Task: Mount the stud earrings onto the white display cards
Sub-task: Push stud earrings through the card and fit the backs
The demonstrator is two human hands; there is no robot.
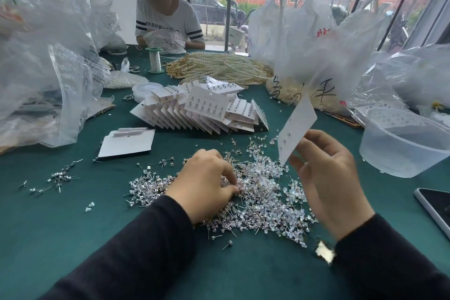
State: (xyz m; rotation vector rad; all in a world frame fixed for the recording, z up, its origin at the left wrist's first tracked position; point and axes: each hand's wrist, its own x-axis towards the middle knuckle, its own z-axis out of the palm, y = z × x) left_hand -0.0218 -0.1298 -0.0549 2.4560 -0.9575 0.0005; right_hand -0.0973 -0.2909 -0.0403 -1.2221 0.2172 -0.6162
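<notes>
A heap of loose silver stud earrings lies on the green table in front of me. My left hand rests on the heap with thumb and fingertips pinched together among the studs; what they grip is hidden. My right hand holds a white display card upright above the heap, and the card carries a couple of studs. Behind the heap, a fanned stack of filled display cards lies on the table. A small pile of blank cards sits to the left.
A clear plastic tub stands at the right, with a phone near the right edge. Plastic bags crowd both sides. Pearl strands, a wire spool and a person working sit at the far end.
</notes>
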